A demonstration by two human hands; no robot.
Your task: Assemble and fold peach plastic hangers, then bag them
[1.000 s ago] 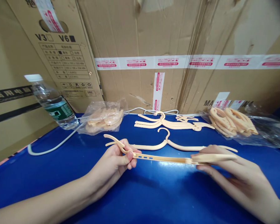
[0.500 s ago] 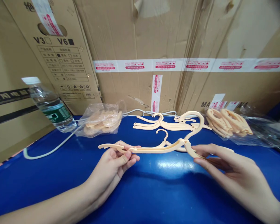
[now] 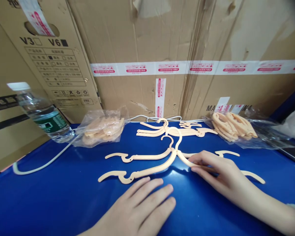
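Observation:
A cream folding clothes hanger (image 3: 153, 167) lies spread out at the front of the blue table, its hook pointing to the back. My right hand (image 3: 218, 173) pinches its right arm between thumb and fingers and hides part of it. Just in front of the hanger's left arm, my left hand (image 3: 142, 206) is open, palm down, holding nothing. A second unfolded hanger (image 3: 151, 156) lies right behind, partly covered by the first one's hook. Farther back is a stack of folded hangers (image 3: 152, 131).
At the back left, a clear bag of hanger parts (image 3: 103, 127) lies near a water bottle (image 3: 45, 113) and a white cable (image 3: 46, 168). Another bag of parts (image 3: 232, 126) is at the back right, near a dark phone-like object (image 3: 293, 153). Cardboard boxes (image 3: 137, 36) wall off the rear.
The hanger has come down from mid-air onto the table. My left hand has let go of its left arm and moved toward me; my right hand still grips it. The view has shifted slightly.

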